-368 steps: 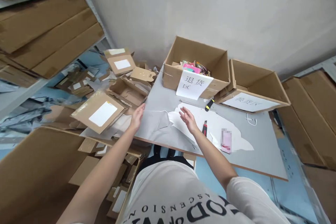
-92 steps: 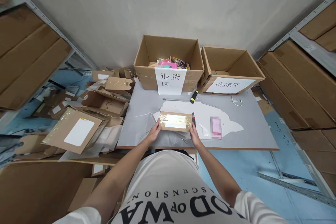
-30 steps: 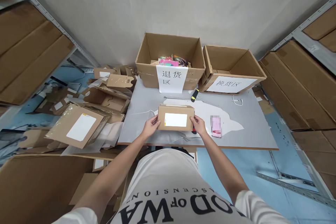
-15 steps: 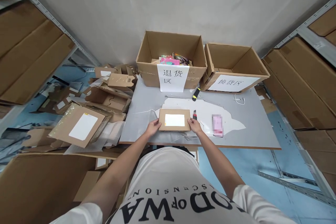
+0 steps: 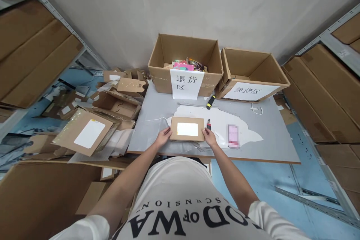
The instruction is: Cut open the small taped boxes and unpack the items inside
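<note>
A flat cardboard box (image 5: 173, 131) with a blank white label lies near the front of the grey table. My left hand (image 5: 163, 136) grips its left edge, fingers closed on the side. At the opposite edge my right hand (image 5: 209, 136) pinches the box's right side. Just beyond that hand lies a red and black box cutter (image 5: 208, 124). A pink pixelated packet (image 5: 233, 135) rests farther right on a torn white sheet (image 5: 249, 129). Behind these, a yellow and black box cutter (image 5: 210, 102) lies close to the large boxes.
At the back stand an open carton (image 5: 159, 82) holding colourful packets and a second open carton (image 5: 225, 90), each with a handwritten sign. A pile of opened cardboard boxes (image 5: 108, 103) fills the left. A white cord loop (image 5: 257, 110) lies at right. Shelves with cartons flank both sides.
The camera view has shifted slightly. Both hands stay on the two sides of the cardboard box, which shows no clear movement on the table.
</note>
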Available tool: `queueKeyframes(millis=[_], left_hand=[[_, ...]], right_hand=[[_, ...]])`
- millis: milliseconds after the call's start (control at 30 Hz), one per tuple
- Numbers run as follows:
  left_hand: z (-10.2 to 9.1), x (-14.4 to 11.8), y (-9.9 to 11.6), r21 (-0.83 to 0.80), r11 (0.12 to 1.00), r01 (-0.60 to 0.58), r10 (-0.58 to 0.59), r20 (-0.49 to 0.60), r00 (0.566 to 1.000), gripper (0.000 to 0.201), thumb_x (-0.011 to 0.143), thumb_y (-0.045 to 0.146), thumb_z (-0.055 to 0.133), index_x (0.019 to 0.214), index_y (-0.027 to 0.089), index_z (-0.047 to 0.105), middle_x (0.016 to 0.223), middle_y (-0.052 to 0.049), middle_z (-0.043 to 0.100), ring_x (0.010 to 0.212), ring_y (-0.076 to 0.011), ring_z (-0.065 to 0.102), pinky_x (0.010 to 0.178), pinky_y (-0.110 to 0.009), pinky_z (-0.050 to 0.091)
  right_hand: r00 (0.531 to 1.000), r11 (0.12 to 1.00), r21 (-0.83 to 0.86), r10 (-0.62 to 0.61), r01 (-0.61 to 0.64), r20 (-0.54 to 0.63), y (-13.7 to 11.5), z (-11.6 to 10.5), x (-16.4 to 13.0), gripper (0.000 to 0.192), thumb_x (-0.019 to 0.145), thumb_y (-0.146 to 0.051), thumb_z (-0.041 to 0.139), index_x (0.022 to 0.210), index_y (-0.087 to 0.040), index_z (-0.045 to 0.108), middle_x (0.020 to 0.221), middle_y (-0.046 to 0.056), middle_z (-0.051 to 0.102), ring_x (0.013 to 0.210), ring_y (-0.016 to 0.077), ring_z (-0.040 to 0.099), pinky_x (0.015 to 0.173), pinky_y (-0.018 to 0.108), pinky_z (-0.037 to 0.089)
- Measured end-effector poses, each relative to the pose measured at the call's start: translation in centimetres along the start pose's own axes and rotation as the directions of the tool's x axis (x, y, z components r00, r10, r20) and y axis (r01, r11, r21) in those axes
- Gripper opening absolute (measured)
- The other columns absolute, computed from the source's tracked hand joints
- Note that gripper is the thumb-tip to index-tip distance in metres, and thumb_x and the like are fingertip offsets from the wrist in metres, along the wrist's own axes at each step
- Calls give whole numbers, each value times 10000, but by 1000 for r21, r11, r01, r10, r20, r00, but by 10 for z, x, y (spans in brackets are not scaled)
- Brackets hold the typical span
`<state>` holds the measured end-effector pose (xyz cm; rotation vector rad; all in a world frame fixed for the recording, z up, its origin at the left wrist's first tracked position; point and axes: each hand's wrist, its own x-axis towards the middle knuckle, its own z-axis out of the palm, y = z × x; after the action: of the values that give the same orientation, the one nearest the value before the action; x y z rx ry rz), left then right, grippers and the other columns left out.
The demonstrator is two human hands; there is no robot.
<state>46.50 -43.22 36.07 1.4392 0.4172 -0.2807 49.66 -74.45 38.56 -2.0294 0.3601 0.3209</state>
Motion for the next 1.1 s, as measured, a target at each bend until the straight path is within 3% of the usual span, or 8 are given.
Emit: queueKeyframes(millis=[133, 267, 367, 533, 700, 933, 1100], left_hand=[[-14, -7, -7, 32, 999, 4, -4, -22, 1000, 577, 695, 386, 673, 1223, 164, 603, 1376, -134, 500, 1288, -293, 458, 1086, -482, 337], [-16, -19, -14, 66, 998, -25, 22, 39, 999, 729, 508, 338, 787, 1191, 141, 622, 1362, -132, 515, 1298, -315, 438, 1127, -475, 260], [-7, -26, -18, 93, 991, -98, 87, 116, 989, 764, 518, 426, 784, 1198, 121, 613, 1344, -125, 535, 1303, -324, 428, 1122, -481, 260], [0, -30, -12, 190, 963, -190, 170, 117, 978, 621, 617, 480, 725, 1138, 149, 660, 1259, -100, 612, 1247, -318, 498, 1096, -481, 305], [-3, -31, 16, 291, 934, -209, 195, 75, 978, 533, 706, 479, 655, 1144, 175, 668, 1191, -72, 656, 1130, -307, 588, 1035, -452, 387], [0, -25, 59, 300, 921, -248, 276, -54, 960, 569, 705, 498, 672, 1165, 164, 659, 1214, -58, 635, 1148, -287, 582, 1037, -398, 394], [3, -18, 57, 266, 948, -174, 195, -56, 979, 571, 631, 525, 723, 1080, 173, 702, 1123, -52, 685, 1117, -293, 603, 1016, -394, 416]], right_hand=[[999, 992, 114, -41, 45, -33, 20, -6, -10, 464, 802, -312, 512, 1241, -182, 589, 1252, 103, 622, 1128, 227, 609, 1013, 422, 429], [991, 990, 110, -101, 91, 91, 36, -6, -25, 646, 689, -174, 584, 1330, -187, 508, 1271, 91, 610, 1148, 227, 597, 1014, 415, 436], [975, 986, 58, -165, 158, 150, 35, -1, -33, 680, 681, -179, 602, 1351, -196, 485, 1267, 67, 616, 1173, 231, 577, 1025, 428, 423], [952, 966, 68, -258, 250, 165, 22, 6, -37, 563, 762, -232, 520, 1319, -156, 518, 1228, 70, 643, 1150, 235, 588, 1030, 428, 408], [952, 964, 43, -268, 264, 148, 0, -10, -31, 477, 804, -353, 547, 1254, -199, 586, 1186, 44, 669, 1107, 243, 610, 977, 402, 452], [964, 958, -115, -257, 264, 75, -52, -42, -14, 403, 802, -523, 545, 874, -185, 752, 837, 48, 750, 881, 258, 670, 785, 309, 497], [976, 964, -158, -204, 214, 77, -55, -42, -7, 429, 780, -571, 548, 723, -197, 752, 684, 30, 724, 782, 233, 678, 707, 283, 498]])
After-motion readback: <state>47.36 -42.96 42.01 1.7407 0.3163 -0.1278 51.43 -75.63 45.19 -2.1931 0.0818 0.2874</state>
